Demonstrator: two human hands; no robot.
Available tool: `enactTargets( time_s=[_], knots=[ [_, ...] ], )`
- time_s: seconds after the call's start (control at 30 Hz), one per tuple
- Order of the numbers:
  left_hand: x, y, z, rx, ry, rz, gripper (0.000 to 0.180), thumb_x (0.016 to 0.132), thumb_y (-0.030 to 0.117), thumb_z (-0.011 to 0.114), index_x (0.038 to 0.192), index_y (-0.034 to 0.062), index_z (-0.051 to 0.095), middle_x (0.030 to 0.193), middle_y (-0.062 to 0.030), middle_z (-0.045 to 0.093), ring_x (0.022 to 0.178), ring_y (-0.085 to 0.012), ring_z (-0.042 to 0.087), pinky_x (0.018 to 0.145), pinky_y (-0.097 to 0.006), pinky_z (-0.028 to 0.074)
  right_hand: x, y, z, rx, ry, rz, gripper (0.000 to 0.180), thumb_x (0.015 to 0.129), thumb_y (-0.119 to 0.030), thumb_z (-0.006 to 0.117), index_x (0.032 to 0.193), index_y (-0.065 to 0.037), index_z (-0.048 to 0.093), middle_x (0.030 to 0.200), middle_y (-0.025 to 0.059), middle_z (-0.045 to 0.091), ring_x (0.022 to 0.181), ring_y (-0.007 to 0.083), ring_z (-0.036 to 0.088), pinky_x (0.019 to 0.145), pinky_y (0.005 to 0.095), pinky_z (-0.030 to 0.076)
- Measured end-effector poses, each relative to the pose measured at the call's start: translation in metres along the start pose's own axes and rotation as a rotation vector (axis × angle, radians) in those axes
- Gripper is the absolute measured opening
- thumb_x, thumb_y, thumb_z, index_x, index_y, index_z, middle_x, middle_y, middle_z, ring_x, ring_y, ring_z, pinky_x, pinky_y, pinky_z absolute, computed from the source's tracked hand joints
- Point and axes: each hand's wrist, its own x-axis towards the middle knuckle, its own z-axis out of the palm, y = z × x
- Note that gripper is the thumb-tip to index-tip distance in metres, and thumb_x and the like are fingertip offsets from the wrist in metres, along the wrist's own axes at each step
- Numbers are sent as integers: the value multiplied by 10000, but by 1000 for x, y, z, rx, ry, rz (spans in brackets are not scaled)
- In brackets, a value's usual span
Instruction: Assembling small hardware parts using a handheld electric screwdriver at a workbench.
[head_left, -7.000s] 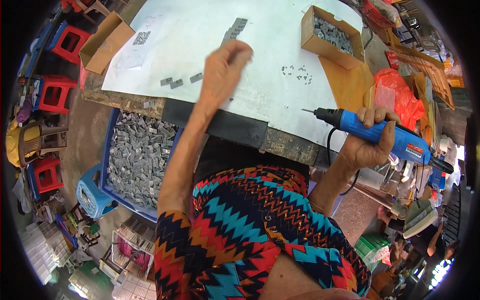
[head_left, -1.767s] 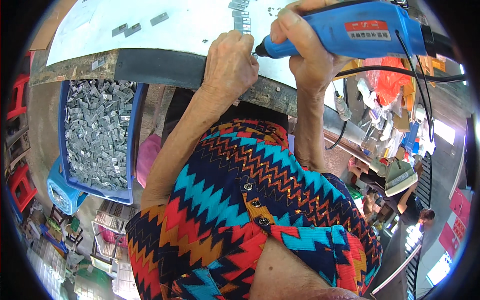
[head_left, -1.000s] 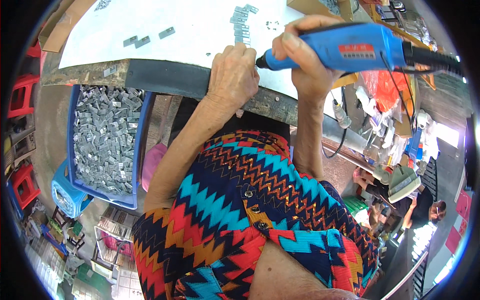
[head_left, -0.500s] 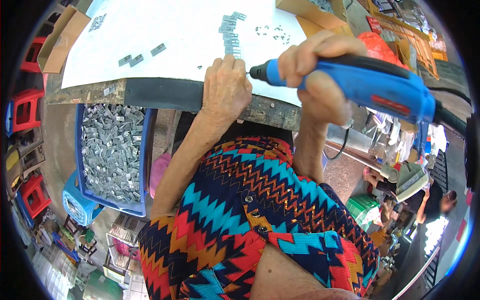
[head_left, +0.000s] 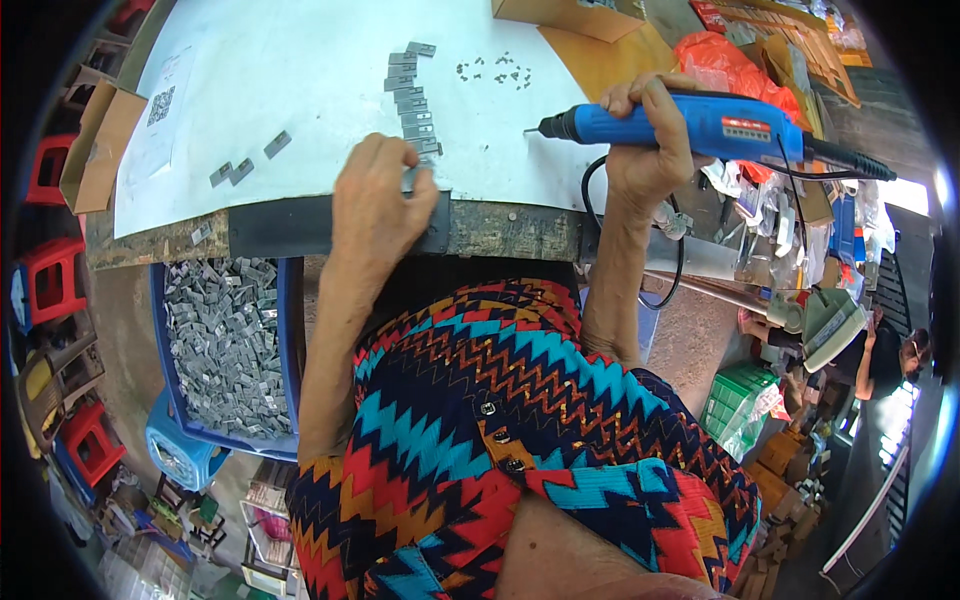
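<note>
The right hand [head_left: 650, 150] grips the blue electric screwdriver [head_left: 690, 127] above the white worktop [head_left: 300, 90] — the left hand [head_left: 380, 200] rests its curled fingers on the near end of a row of grey metal clips [head_left: 410, 90].

Left hand [head_left: 380, 200]: palm down, knuckles up, fingers curled forward, fingertips [head_left: 420, 172] pressed down at the far end. Left forearm bare, running straight up from the lower edge, elbow low, wrist level. Right hand [head_left: 650, 145]: raised higher and further right, closed in a full fist grip, fingers wrapped over the top, thumb beneath. Right forearm bare, near vertical, wrist bent inward toward the left. Hands well apart, not touching
</note>
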Motion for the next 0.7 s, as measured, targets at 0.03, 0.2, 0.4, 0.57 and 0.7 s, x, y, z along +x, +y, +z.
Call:
enactTargets(
  time_s=[0.03, 0.2, 0.4, 0.57, 0.7],
  knots=[
    [1, -4, -5, 22, 23, -4, 109, 675, 32, 603, 729, -4, 516, 717, -134, 517, 677, -279, 532, 604, -373, 435, 2, 3, -1, -4, 14, -13, 186, 673, 66, 613, 833, 28, 525, 664, 104, 539, 496, 201, 547, 485, 300, 465],
    [4, -36, -28, 133, 102, -85, 97, 692, 37, 605, 735, -2, 528, 704, -131, 523, 637, -278, 528, 579, -368, 428, 20, 20, 0, 6, 27, -88, 132, 676, 45, 620, 784, 24, 549, 593, 95, 544, 479, 184, 558, 482, 286, 477],
    [9, -51, -33, 239, 108, -153, 86, 715, 33, 593, 748, -14, 530, 713, -129, 528, 638, -272, 527, 579, -362, 427, 31, 28, 2, -122, -22, -107, 223, 719, -6, 588, 915, 10, 483, 631, 84, 502, 548, 183, 519, 605, 347, 458],
    [8, -51, -31, 267, 173, -128, 67, 726, 6, 576, 778, -13, 538, 727, -131, 531, 665, -272, 531, 605, -360, 433, 31, 35, 1, -155, -64, -140, 209, 703, 18, 585, 891, 17, 491, 617, 85, 499, 517, 182, 516, 586, 340, 472],
    [10, -36, -27, 210, 259, -80, 92, 729, -11, 565, 820, -10, 557, 762, -131, 547, 698, -270, 544, 620, -355, 443, 26, 29, -2, -98, -17, -52, 198, 724, -23, 572, 898, -5, 481, 640, 85, 498, 567, 190, 512, 603, 350, 443]
  ],
)
